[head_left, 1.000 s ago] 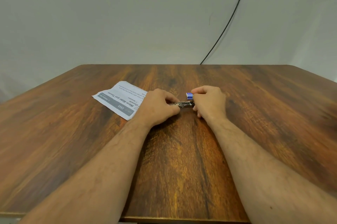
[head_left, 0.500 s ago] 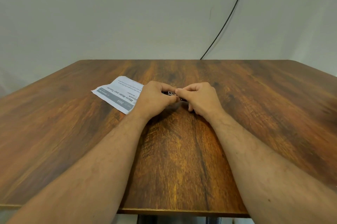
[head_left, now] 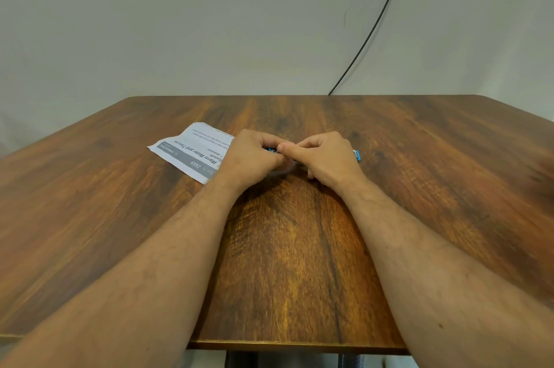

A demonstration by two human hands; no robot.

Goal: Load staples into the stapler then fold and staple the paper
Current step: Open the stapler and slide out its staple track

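A small stapler is held low over the wooden table between both hands, and only a blue and dark sliver of it shows. My left hand grips its left part with curled fingers. My right hand pinches its right end with thumb and forefinger, touching the left hand. I cannot see any staples. A printed white paper lies flat just left of my left hand. A small blue box peeks out on the table behind my right hand.
A black cable runs down the grey wall to the table's far edge. The table's near edge lies under my forearms.
My right hand has moved left until its thumb and forefinger meet my left hand at the stapler. The blue box now shows to the right of my right hand.
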